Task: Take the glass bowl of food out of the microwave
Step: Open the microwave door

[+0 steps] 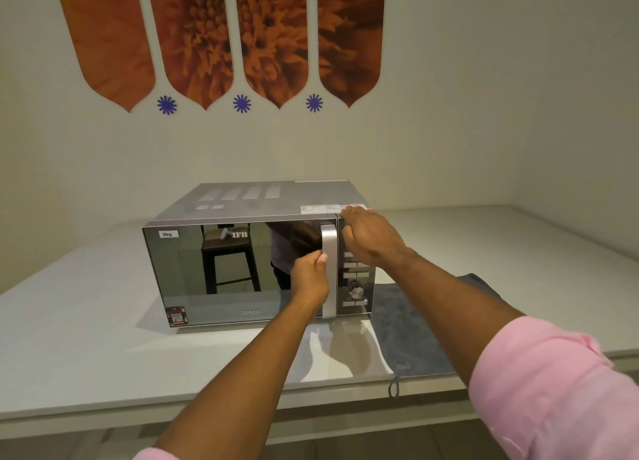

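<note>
A silver microwave with a mirrored door stands on the white counter, its door closed. My left hand is curled around the vertical silver door handle, thumb on its front. My right hand lies flat against the microwave's top right corner, over the control panel. The glass bowl of food is hidden behind the reflective door.
A blue-grey towel lies on the counter just right of the microwave, its loop hanging over the front edge. The wall stands close behind, and a side wall bounds the counter on the right. The door reflects a stool.
</note>
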Tool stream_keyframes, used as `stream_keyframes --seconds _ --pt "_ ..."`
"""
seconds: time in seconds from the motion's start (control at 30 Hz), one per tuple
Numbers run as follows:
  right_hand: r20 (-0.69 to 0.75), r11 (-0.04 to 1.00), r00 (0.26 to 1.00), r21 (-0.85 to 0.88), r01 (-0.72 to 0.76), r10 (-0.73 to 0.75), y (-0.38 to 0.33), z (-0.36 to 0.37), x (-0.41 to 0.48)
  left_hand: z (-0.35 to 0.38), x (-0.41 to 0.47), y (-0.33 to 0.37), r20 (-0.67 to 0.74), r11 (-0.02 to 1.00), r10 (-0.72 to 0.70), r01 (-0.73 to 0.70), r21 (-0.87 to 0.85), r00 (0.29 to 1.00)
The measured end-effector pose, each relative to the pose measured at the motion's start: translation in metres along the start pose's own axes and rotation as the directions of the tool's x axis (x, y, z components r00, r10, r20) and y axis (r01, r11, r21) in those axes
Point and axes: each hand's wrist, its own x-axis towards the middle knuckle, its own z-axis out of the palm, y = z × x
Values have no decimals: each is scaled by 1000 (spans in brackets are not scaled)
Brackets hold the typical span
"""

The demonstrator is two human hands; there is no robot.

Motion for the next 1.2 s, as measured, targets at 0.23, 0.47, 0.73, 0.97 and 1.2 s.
stream_keyframes --seconds 0.23,0.47,0.73,0.97,1.2 --pt "46 999 999 32 -24 23 1 -2 4 -7 -12 -1 1 1000 0 0 16 1000" --pt "72 999 997 27 -31 29 -1 -6 3 -66 -59 14 -41 974 213 -209 83 976" --pt "57 1000 998 -7 23 -22 -12 -11 -9 -122 -71 83 25 674 414 -325 664 910" --pt "67 998 997 -48 26 -23 -11 -9 -10 -136 -98 88 217 472 184 -280 836 959" --pt "68 999 998 -43 7 -4 -14 -9 -12 -182 -129 115 152 383 234 -235 893 960"
